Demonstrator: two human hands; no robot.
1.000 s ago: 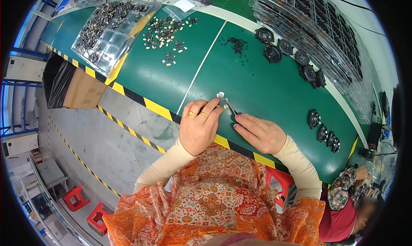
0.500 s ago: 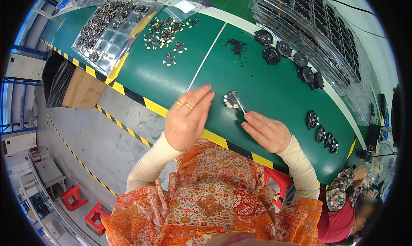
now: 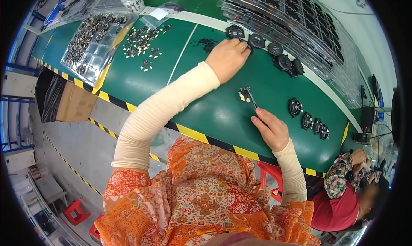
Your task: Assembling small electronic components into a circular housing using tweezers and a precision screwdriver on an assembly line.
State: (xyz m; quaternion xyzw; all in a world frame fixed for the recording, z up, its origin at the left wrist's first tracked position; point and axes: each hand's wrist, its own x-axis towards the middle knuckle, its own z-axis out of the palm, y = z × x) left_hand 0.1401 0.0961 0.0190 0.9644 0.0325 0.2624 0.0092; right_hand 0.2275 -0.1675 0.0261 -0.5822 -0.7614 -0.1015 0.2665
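My left hand reaches to the back of the green bench, its fingers bent over a round black plastic part that they mostly cover. Between the fingers of my right hand is a thin metal pair of tweezers. Its tip touches a little cluster of black and cream parts on the bench. Beside my left hand lies a pile of tiny black pieces, partly hidden by it. More round black parts stand in a row to its right.
Stacked clear trays of black parts fill the back right. Several black-and-cream parts lie loose at left, beside a filled plastic tray. Four-lobed assemblies aside, several black units sit at right. A co-worker is at the right.
My left hand has moved from the bench's near edge to the round black part at the back. My right hand still holds the tweezers at the small cluster. The whole view has shifted.
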